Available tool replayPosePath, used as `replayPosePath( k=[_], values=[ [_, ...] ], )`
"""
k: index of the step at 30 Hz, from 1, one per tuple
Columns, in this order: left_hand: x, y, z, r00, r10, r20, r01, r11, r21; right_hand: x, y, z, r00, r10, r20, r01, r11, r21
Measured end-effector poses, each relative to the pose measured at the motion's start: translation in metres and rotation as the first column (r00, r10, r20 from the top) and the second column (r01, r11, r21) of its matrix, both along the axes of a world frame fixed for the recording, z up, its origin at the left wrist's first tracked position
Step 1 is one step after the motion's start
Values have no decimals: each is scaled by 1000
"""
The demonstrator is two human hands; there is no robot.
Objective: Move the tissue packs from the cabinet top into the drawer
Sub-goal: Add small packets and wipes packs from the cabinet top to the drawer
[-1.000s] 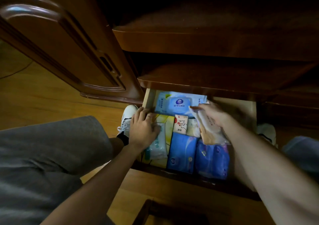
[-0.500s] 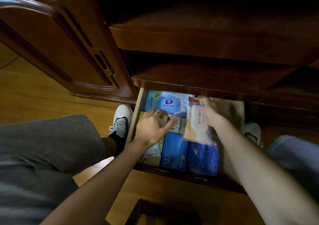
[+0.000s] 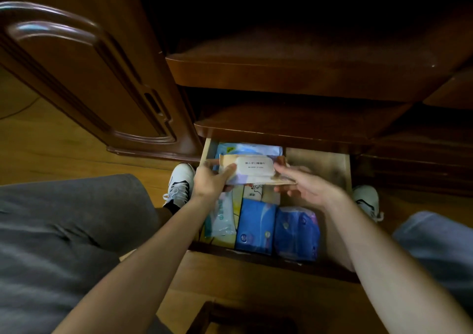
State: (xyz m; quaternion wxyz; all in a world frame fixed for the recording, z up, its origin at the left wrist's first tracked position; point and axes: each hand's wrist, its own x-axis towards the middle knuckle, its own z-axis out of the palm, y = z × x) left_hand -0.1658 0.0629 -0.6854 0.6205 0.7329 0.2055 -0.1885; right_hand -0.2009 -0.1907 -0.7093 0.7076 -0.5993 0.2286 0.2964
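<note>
I hold a beige wipes pack (image 3: 254, 169) with a white flip lid level above the open drawer (image 3: 343, 164). My left hand (image 3: 211, 180) grips its left end, thumb on top. My right hand (image 3: 304, 185) holds its right end, fingers under it. Below lie several packs: a pale blue pack (image 3: 249, 149) at the back, a clear white-green pack (image 3: 221, 216) at the left, a blue pack (image 3: 256, 225) and a darker blue-purple pack (image 3: 297, 232) at the front. The drawer's right back part shows bare wood.
A dark cabinet shelf (image 3: 294, 126) overhangs the drawer's back. An open cabinet door (image 3: 84, 77) stands at the left. My knees in grey trousers (image 3: 64, 231) and white shoes (image 3: 179, 182) flank the drawer on the wooden floor.
The beige pack has turned from upright in my right hand to level, and my left hand has left the packs in the drawer and taken hold of its left end.
</note>
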Motion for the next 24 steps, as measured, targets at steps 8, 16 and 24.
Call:
replayPosePath(
  k=[8, 16, 24],
  values=[
    [14, 44, -27, 904, -339, 262, 77, 730, 680, 38, 23, -39, 932, -354, -84, 332, 921, -202],
    [-10, 60, -59, 903, -405, 142, 261, 781, 567, 84, 41, -75, 967, -241, 87, 254, 853, -456],
    [-8, 61, -72, 911, -389, 134, 229, 749, 621, 86, 61, -88, 992, 107, -72, -114, 461, -880]
  ],
)
